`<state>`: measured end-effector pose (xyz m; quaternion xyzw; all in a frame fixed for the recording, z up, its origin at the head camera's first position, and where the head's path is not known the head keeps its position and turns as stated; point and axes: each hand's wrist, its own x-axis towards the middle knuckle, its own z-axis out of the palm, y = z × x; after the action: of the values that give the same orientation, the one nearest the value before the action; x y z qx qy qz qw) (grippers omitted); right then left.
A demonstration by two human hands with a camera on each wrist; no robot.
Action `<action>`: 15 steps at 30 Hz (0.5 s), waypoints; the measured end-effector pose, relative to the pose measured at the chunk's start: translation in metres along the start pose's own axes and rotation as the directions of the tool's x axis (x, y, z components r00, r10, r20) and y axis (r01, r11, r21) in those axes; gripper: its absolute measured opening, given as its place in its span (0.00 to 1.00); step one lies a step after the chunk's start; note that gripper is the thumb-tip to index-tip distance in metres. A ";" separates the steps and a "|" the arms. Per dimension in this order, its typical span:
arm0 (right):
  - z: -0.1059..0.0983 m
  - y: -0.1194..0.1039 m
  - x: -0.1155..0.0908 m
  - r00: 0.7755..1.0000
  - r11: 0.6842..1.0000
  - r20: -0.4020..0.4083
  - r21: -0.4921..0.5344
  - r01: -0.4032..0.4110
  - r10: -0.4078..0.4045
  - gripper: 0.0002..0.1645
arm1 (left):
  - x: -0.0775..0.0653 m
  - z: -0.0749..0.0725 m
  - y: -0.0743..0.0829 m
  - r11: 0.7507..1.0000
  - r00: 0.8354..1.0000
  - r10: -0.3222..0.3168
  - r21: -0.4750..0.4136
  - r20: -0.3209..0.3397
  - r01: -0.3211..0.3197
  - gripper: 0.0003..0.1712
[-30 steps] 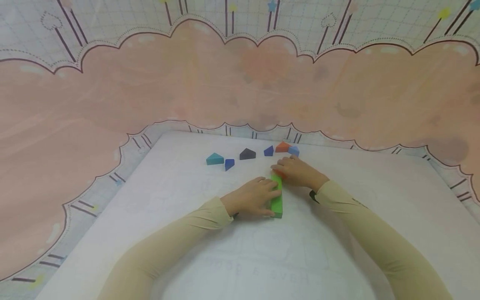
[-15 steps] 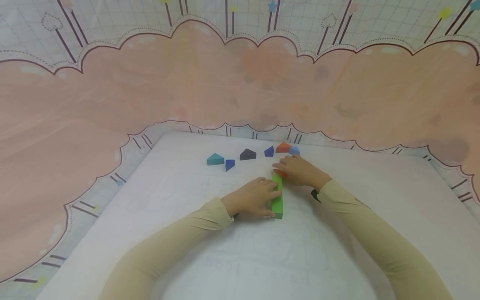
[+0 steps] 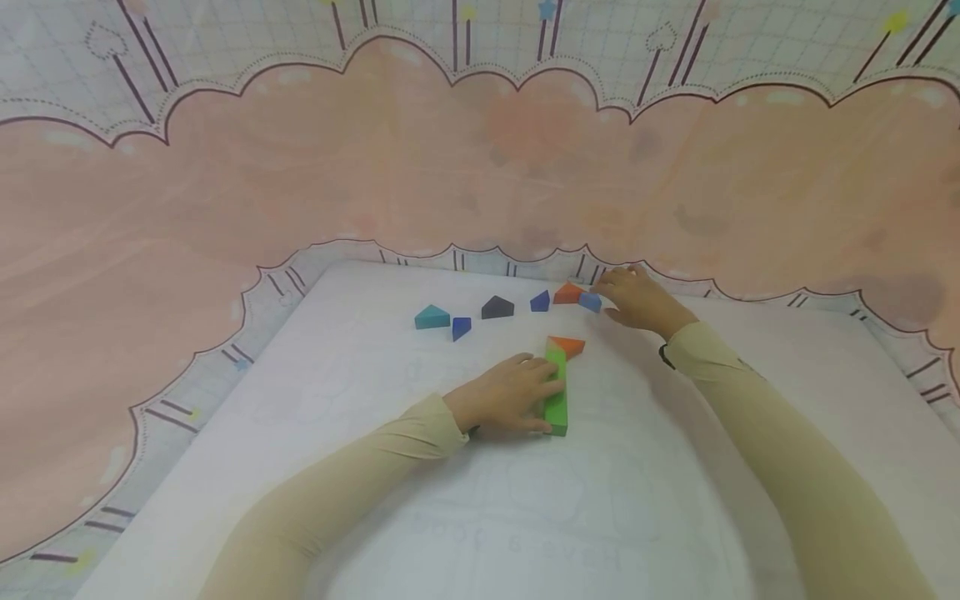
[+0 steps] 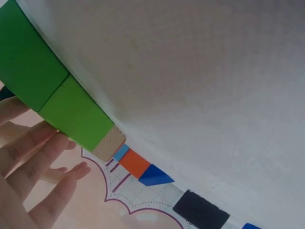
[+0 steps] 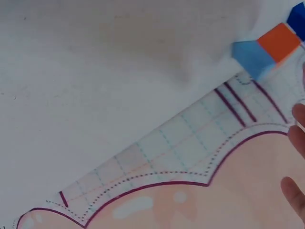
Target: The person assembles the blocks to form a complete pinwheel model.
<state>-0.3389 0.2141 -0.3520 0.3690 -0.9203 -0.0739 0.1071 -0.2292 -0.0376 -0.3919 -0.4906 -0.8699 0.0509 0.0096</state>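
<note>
In the head view my left hand (image 3: 504,393) rests with its fingers spread over a row of green blocks (image 3: 556,408). The left wrist view shows a dark green block (image 4: 31,57) and a light green block (image 4: 78,112) end to end, fingertips touching their side. An orange triangular block (image 3: 572,346) sits against the far end of the row. My right hand (image 3: 641,298) reaches to the back, fingers apart, beside a light blue block (image 3: 590,302). In the right wrist view a gap separates its fingertips from the light blue block (image 5: 255,57).
An orange block (image 3: 567,293) touches the light blue one. Leftward lie a blue block (image 3: 540,302), a black block (image 3: 497,308), another blue block (image 3: 461,328) and a teal triangular block (image 3: 432,317). A patterned cloth (image 3: 450,167) hangs behind the white table (image 3: 390,517).
My right hand has left the orange triangular block by the green row and moved back and right to the light blue block. The left hand stays on the green blocks.
</note>
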 end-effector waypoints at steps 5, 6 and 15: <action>0.008 0.008 0.008 1.000 0.999 -0.007 -0.049 0.000 0.000 0.22 | -0.001 -0.001 -0.001 1.000 1.000 0.004 0.001 -0.004 -0.004 0.34; 0.010 0.009 0.010 1.000 0.999 -0.009 -0.051 0.000 -0.001 0.22 | -0.001 -0.001 -0.001 1.000 1.000 0.006 0.003 -0.006 -0.006 0.34; 0.029 0.015 0.022 1.000 1.000 -0.016 -0.006 -0.009 0.009 0.18 | -0.001 -0.002 0.000 1.000 1.000 0.003 0.003 0.005 -0.003 0.35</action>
<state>-0.3717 0.2108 -0.3739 0.3653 -0.9208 -0.0733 0.1159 -0.2289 -0.0380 -0.3903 -0.4919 -0.8689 0.0535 0.0081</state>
